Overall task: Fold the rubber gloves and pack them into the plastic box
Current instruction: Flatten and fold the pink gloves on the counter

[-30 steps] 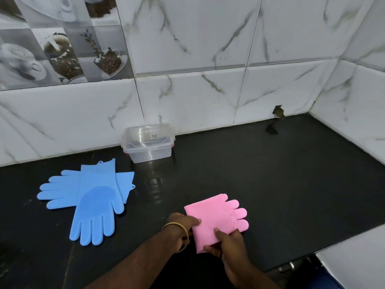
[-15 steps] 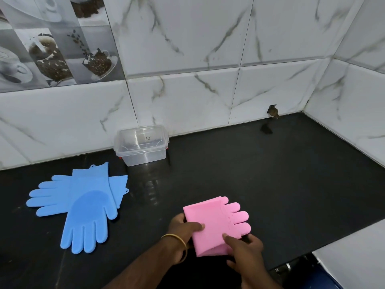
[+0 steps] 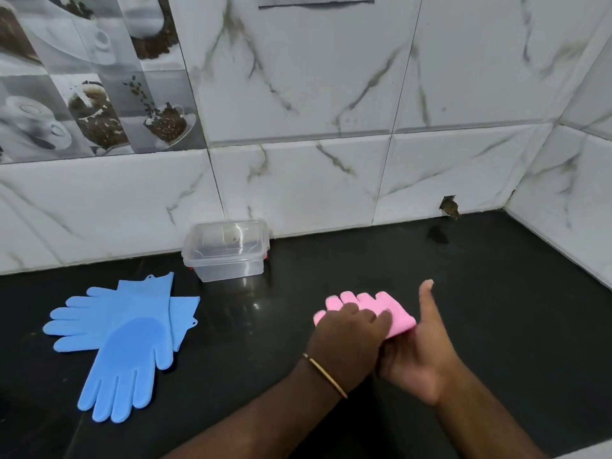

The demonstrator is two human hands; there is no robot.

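Black countertop runs under and beyond the hands. White marble-look wall tiles stand past them, coffee-cup picture tiles up left. Small chipped hole in tile base, beyond right hand.

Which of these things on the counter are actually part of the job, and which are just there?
Part of the job:
pink gloves, folded, held between left hand and right hand
blue gloves, lying unfolded
plastic box, lid on

Just there:
coffee-picture tiles
hole in the wall

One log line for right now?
left hand grips folded pink gloves | right hand supports below | blue gloves unfolded | plastic box lidded
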